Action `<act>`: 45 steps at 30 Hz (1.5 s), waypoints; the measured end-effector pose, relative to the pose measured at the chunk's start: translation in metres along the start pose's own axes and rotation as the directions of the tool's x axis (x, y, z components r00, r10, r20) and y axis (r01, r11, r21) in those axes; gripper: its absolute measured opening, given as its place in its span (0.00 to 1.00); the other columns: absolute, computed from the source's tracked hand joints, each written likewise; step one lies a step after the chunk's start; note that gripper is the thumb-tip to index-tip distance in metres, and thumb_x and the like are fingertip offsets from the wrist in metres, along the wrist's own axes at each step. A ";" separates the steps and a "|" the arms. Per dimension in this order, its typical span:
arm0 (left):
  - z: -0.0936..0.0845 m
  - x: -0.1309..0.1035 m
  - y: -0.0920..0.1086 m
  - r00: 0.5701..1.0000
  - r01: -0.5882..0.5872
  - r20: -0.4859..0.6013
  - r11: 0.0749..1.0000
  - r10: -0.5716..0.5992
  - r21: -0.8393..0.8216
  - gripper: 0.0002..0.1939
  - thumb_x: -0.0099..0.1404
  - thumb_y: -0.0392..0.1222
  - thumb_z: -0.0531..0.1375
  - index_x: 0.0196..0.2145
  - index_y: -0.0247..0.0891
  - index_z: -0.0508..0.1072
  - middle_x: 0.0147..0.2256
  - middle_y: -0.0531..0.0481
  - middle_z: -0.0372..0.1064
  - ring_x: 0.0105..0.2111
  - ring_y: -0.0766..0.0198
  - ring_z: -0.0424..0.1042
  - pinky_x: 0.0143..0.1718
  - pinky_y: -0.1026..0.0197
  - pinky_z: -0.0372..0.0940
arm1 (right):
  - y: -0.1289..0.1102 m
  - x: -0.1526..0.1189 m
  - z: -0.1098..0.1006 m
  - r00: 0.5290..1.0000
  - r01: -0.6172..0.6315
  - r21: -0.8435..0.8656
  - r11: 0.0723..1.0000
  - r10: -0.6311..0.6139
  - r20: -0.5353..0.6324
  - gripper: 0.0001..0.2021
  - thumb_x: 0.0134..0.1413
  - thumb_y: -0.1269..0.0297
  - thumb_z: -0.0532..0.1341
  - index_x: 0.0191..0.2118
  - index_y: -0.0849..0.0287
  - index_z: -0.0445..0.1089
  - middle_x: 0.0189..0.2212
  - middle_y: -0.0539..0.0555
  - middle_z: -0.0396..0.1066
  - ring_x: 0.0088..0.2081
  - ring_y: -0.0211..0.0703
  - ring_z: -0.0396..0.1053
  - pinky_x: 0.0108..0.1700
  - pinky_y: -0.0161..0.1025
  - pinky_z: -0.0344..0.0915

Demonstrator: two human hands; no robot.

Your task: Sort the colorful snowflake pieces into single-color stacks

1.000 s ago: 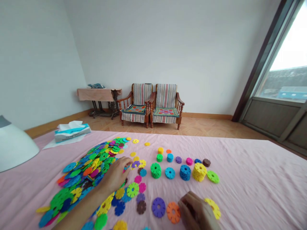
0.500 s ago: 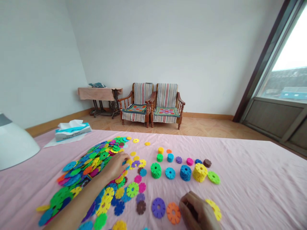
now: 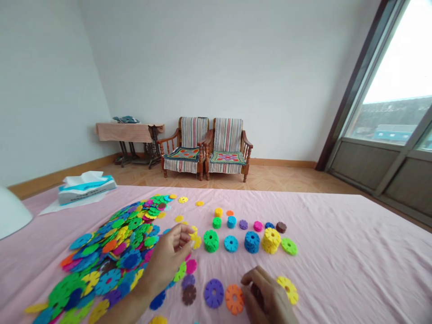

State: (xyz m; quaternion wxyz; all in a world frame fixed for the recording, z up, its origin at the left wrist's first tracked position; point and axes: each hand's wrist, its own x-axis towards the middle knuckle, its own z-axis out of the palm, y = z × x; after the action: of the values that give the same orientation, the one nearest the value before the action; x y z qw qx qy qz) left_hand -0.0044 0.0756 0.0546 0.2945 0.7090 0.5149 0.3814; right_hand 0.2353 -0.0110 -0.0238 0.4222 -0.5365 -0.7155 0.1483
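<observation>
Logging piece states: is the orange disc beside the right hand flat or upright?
Flat: the orange disc shows its broad face, lying on the cloth.

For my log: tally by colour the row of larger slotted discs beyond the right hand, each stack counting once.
Green stack: 1
Light blue disc: 1
Blue stack: 1
Yellow stack: 1
Lime-green disc: 1
Total: 5

A pile of discs [image 3: 135, 223] lay on the left of the table [image 3: 337, 252], a tissue box [image 3: 87, 188] at the far left. Small stacks [image 3: 217, 222] stood right of the pile, larger stacks [image 3: 271, 243] on their near side. The left hand [image 3: 168, 256] was at the pile's right edge; the right hand [image 3: 268, 292] was nearer, between two single discs [image 3: 230, 302]. Beyond the table, two chairs [image 3: 227, 158] stood side by side before the far wall [image 3: 236, 58], a side table [image 3: 124, 132] to their left.
</observation>
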 end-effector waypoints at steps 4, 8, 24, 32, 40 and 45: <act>0.042 -0.031 0.030 0.966 0.208 0.214 0.926 -0.145 -0.316 0.12 0.53 0.38 0.58 0.38 0.37 0.67 0.24 0.56 0.68 0.25 0.65 0.72 0.27 0.65 0.65 | 0.000 -0.006 0.006 0.989 0.135 -0.008 0.991 -0.135 -0.063 0.13 0.64 0.55 0.51 0.47 0.55 0.66 0.31 0.52 0.71 0.23 0.35 0.69 0.25 0.30 0.64; 0.067 -0.042 0.035 0.942 0.276 0.284 0.893 -0.179 -0.355 0.16 0.50 0.33 0.59 0.39 0.37 0.67 0.23 0.58 0.66 0.22 0.69 0.67 0.24 0.67 0.61 | 0.000 -0.009 0.010 0.956 0.262 -0.120 0.958 -0.275 -0.104 0.19 0.65 0.50 0.49 0.54 0.55 0.62 0.31 0.54 0.72 0.25 0.39 0.71 0.27 0.32 0.68; 0.066 -0.053 0.031 0.960 0.232 0.233 0.906 -0.154 -0.355 0.14 0.53 0.38 0.62 0.40 0.37 0.68 0.26 0.54 0.69 0.21 0.69 0.67 0.23 0.67 0.62 | -0.008 -0.004 0.000 0.940 0.313 -0.155 0.937 -0.329 -0.093 0.13 0.63 0.61 0.55 0.51 0.55 0.62 0.30 0.53 0.71 0.28 0.41 0.72 0.30 0.34 0.70; 0.013 -0.058 -0.013 0.991 0.080 -0.083 0.971 -0.101 -0.227 0.15 0.61 0.51 0.59 0.42 0.39 0.70 0.24 0.55 0.69 0.22 0.64 0.71 0.23 0.66 0.66 | -0.029 0.065 -0.040 0.997 0.056 -0.189 0.980 -0.067 -0.050 0.08 0.57 0.66 0.58 0.43 0.56 0.67 0.38 0.55 0.68 0.36 0.43 0.70 0.39 0.40 0.66; 0.009 -0.050 -0.031 0.969 0.017 -0.238 0.985 -0.058 -0.173 0.16 0.60 0.54 0.60 0.40 0.41 0.72 0.23 0.55 0.69 0.22 0.63 0.71 0.23 0.65 0.67 | -0.011 0.171 -0.011 0.991 -0.092 -0.381 0.920 0.120 0.051 0.08 0.50 0.65 0.64 0.38 0.58 0.72 0.37 0.54 0.69 0.42 0.47 0.67 0.45 0.44 0.57; 0.014 -0.056 -0.038 0.969 0.012 -0.244 0.990 -0.047 -0.143 0.14 0.63 0.51 0.57 0.41 0.41 0.71 0.24 0.54 0.70 0.23 0.62 0.72 0.25 0.65 0.68 | 0.001 0.194 0.015 0.973 -0.101 -0.445 0.890 0.182 0.142 0.11 0.55 0.59 0.63 0.40 0.60 0.71 0.40 0.54 0.70 0.44 0.47 0.67 0.47 0.49 0.60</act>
State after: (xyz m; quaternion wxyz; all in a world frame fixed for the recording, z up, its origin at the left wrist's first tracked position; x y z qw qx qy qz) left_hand -0.0216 0.0331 0.0024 0.2831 0.6260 0.5296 0.4975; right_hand 0.2119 0.1664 0.0530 0.2135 -0.6524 -0.7244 0.0632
